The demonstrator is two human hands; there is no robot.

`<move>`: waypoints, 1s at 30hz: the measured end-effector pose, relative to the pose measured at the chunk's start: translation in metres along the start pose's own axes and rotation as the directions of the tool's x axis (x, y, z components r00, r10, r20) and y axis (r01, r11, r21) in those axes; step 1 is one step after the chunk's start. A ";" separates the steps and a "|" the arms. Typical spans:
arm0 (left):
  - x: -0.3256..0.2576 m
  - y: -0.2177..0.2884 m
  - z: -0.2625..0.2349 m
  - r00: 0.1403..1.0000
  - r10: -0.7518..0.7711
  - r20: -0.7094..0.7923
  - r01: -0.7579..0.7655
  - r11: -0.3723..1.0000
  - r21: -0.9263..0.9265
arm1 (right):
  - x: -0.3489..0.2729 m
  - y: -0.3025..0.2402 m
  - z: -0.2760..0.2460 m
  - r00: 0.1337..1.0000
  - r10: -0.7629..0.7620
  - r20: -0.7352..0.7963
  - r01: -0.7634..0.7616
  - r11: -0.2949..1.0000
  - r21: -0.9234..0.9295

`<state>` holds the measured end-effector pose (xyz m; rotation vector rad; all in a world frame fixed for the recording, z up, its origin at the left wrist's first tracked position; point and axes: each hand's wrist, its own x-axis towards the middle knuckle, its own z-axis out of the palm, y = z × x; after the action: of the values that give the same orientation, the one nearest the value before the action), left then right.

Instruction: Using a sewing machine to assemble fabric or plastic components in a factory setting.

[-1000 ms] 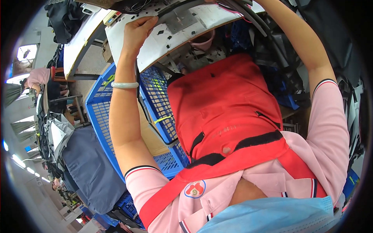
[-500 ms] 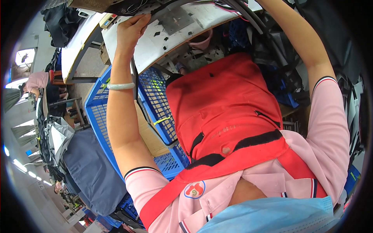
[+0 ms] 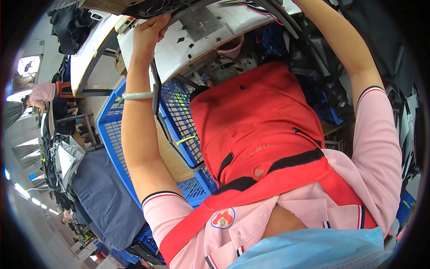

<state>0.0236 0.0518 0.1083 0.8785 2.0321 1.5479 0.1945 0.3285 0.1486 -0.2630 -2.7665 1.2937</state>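
Observation:
My left hand (image 3: 150, 33) reaches far forward to the edge of a white worktable (image 3: 188, 49), its fingers curled over dark material lying there. A black strap (image 3: 155, 92) hangs from under that hand, down past my wrist with its pale green bangle (image 3: 138, 95), toward the crates. My right arm (image 3: 345, 49) stretches up to the top edge of the picture and its hand is cut off. A grey metal plate (image 3: 204, 22) lies on the table between both arms. My red apron (image 3: 255, 121) fills the middle.
Blue plastic crates (image 3: 112, 130) stand below the table at my left, one holding a brown cardboard sheet (image 3: 168, 154). Dark grey fabric (image 3: 101, 193) is piled lower left. Black bags (image 3: 322, 85) crowd the right. Another person in pink (image 3: 42, 92) sits far left.
My left hand has slid a little to the left along the table edge, and the black strap now hangs straight down beside my wrist. The right arm has stayed put.

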 end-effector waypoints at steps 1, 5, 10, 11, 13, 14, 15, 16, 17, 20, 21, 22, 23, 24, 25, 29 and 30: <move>-0.001 0.000 -0.001 1.000 -0.002 -0.001 0.002 1.000 0.000 | -0.002 0.000 0.001 1.000 -0.005 -0.001 0.005 1.000 0.019; -0.002 -0.003 -0.004 0.999 -0.005 -0.054 0.003 0.999 -0.037 | -0.003 0.001 0.002 1.000 -0.002 0.017 0.001 0.998 0.067; -0.008 -0.027 -0.033 0.992 -0.061 -0.112 0.055 0.997 -0.060 | -0.034 0.028 -0.010 0.986 -0.046 0.161 -0.052 0.831 0.554; -0.012 -0.042 -0.041 0.991 -0.094 -0.095 0.101 0.992 0.072 | -0.048 0.023 0.003 0.997 0.056 0.062 -0.076 0.910 0.407; -0.024 -0.078 -0.039 0.985 -0.133 -0.109 0.164 0.914 0.372 | -0.079 0.026 0.017 0.970 0.241 0.033 -0.243 0.955 0.170; -0.030 -0.092 -0.026 0.985 -0.122 -0.121 0.168 0.833 0.527 | -0.101 0.044 0.028 0.989 0.131 0.072 -0.148 0.928 0.341; -0.037 -0.099 -0.022 0.988 -0.018 -0.151 0.106 0.793 0.599 | -0.125 0.057 0.042 0.979 0.198 0.057 -0.205 0.916 0.346; -0.044 -0.106 -0.022 0.981 0.090 -0.171 0.047 0.744 0.666 | -0.150 0.065 0.059 0.984 0.174 0.039 -0.173 0.886 0.430; -0.047 -0.111 -0.022 0.964 0.198 -0.175 -0.024 0.724 0.690 | -0.179 0.075 0.070 0.988 0.151 0.007 -0.134 0.853 0.505; -0.054 -0.115 -0.018 0.936 0.294 -0.194 -0.067 0.690 0.721 | -0.291 0.094 0.075 0.848 0.445 0.287 -0.527 0.655 0.542; -0.056 -0.113 -0.012 0.928 0.336 -0.162 -0.101 0.644 0.758 | -0.331 0.101 0.075 0.788 0.499 0.361 -0.613 0.583 0.533; -0.054 -0.106 -0.007 0.909 0.391 -0.143 -0.128 0.591 0.797 | -0.372 0.114 0.078 0.731 0.531 0.429 -0.680 0.520 0.516; -0.052 -0.101 0.004 0.899 0.414 -0.142 -0.159 0.611 0.775 | -0.422 0.132 0.084 0.656 0.576 0.488 -0.750 0.424 0.507; -0.055 -0.095 0.015 0.893 0.426 -0.146 -0.147 0.582 0.800 | -0.475 0.156 0.095 0.577 0.640 0.507 -0.801 0.321 0.506; -0.062 -0.089 0.013 0.883 0.441 -0.161 -0.118 0.540 0.833 | -0.506 0.158 0.104 0.443 0.755 0.483 -0.870 0.233 0.434; -0.070 -0.086 0.005 0.899 0.387 -0.206 -0.030 0.523 0.852 | -0.561 0.205 0.168 0.072 0.907 0.414 -0.439 0.402 -0.804; -0.070 -0.092 0.008 0.901 0.378 -0.214 -0.017 0.523 0.852 | -0.566 0.205 0.182 0.258 0.873 0.413 -0.475 0.487 -0.733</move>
<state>0.0579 -0.0084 0.0154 1.2460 3.1620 0.7538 0.7495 0.2144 -0.1235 -1.5618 -3.9420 0.8039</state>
